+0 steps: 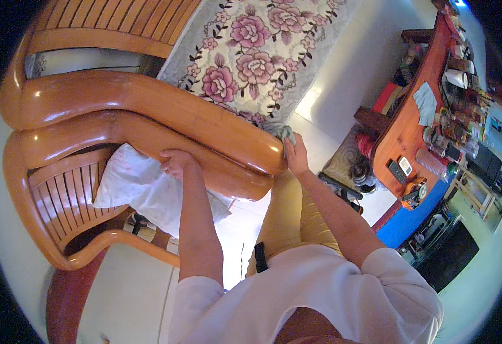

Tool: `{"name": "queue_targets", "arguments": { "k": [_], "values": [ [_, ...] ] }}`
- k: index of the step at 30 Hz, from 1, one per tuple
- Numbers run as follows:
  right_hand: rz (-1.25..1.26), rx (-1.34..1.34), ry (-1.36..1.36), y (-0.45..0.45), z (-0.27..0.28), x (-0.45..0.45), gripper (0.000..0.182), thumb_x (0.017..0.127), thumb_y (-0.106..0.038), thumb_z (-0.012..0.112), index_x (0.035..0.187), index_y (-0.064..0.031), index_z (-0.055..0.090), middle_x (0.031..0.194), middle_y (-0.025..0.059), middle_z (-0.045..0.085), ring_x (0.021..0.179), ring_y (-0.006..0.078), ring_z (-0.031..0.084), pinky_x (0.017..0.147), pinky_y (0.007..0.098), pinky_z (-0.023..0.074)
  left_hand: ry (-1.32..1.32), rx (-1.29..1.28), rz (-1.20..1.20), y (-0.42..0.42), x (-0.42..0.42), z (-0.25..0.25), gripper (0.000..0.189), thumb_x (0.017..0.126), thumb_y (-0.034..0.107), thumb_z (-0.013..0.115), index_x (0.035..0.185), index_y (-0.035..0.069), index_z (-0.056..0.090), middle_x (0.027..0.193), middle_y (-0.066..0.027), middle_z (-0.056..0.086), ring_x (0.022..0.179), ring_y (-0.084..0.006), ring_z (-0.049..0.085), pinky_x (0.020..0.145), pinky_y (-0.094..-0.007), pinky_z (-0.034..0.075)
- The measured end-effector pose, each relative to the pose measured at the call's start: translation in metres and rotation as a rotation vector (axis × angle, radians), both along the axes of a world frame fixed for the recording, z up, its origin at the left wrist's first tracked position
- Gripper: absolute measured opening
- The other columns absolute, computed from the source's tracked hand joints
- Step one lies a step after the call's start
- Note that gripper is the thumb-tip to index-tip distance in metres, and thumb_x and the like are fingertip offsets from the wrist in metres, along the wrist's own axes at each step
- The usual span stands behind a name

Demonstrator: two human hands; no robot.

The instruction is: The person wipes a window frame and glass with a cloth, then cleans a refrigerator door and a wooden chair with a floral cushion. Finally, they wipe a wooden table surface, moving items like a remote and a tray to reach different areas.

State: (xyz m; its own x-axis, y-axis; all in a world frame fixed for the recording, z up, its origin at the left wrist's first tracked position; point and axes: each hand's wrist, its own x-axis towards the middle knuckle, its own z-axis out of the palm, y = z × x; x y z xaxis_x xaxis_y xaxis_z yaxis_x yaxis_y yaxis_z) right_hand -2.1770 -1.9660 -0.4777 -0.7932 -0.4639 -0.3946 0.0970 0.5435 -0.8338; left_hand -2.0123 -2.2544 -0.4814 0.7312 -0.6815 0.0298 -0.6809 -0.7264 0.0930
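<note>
Two rounded wooden armrests lie side by side before me, the sofa's armrest and the chair's armrest. My left hand rests at the chair armrest's edge, fingers spread, above a white pillow with a faint pattern. My right hand holds a greenish-grey cloth against the rounded front end of the sofa armrest. A floral quilted cover lies over the seat beyond it.
At right stands a wooden table with jars, a folded cloth, a remote control and stacked cups. Stools and a dark-framed object stand below it. The chair's slatted back curves round at left.
</note>
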Motion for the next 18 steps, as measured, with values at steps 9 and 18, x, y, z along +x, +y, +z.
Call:
{"name": "queue_targets", "arguments": {
  "k": [9, 18],
  "values": [
    [0.725, 0.534, 0.004, 0.01, -0.126, -0.033, 0.055, 0.096, -0.04, 0.047, 0.131, 0.0009, 0.052, 0.135, 0.022, 0.052, 0.127, 0.0468, 0.043, 0.106, 0.0475, 0.0393, 0.001, -0.034, -0.026, -0.001, 0.0, -0.007, 0.063, 0.097, 0.056, 0.035, 0.11, -0.003, 0.052, 0.104, -0.0254, 0.062, 0.092, -0.0432, 0.065, 0.076, -0.0579, 0.054],
    [0.603, 0.436, -0.249, 0.028, -0.082, -0.086, 0.047, 0.093, -0.031, 0.059, 0.132, -0.0058, 0.053, 0.105, 0.0267, 0.066, 0.099, 0.0397, 0.064, 0.086, 0.0428, 0.0493, 0.031, 0.098, -0.04, 0.003, -0.01, 0.015, 0.059, 0.098, 0.054, 0.032, 0.11, 0.0, 0.052, 0.107, -0.0232, 0.061, 0.096, -0.0428, 0.065, 0.077, -0.0575, 0.054]
  ]
}}
